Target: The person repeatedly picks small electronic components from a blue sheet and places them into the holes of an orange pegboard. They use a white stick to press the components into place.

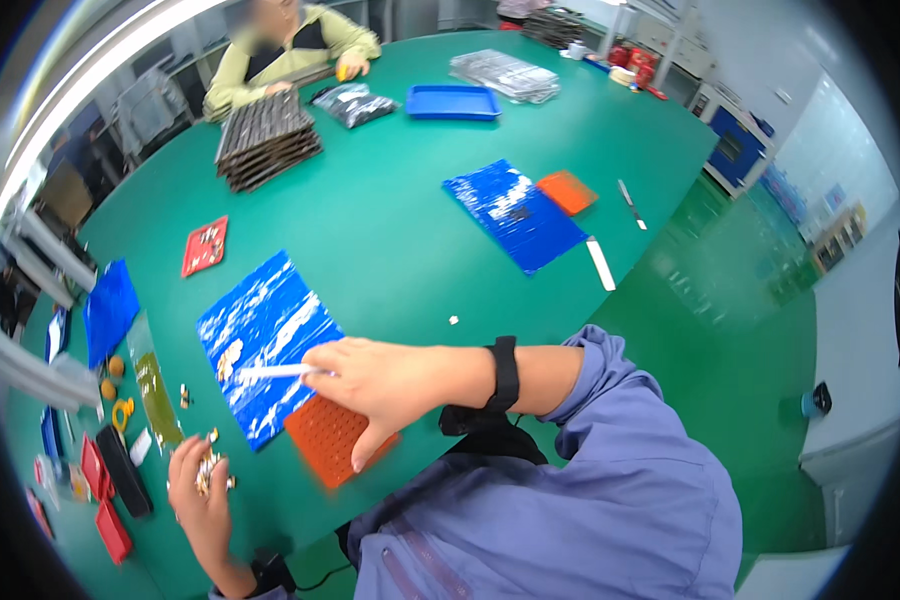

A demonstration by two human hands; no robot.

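My right hand point(375, 385) reaches across a glossy blue sheet point(275, 300) and holds a slim white stick point(275, 371) between its fingers. The stick's far end is near a few small pale pieces point(229, 358) on the sheet. Under the same hand is an orange block point(332, 440) with rows of small holes, partly covered by my palm and thumb; whether the thumb presses on it I cannot tell. At the lower left, my left hand point(202, 505) curves over a small heap of white and gold-coloured parts point(207, 474), thumb and fingers apart.
Left of me are an olive strip point(155, 395), yellow scissors point(122, 412), a black case point(123, 470) and red trays point(113, 530). A small red tray point(205, 246) holds parts. Farther off lie another blue sheet point(515, 215), stacked dark trays point(265, 140) and a blue tray point(453, 102). Someone sits opposite.
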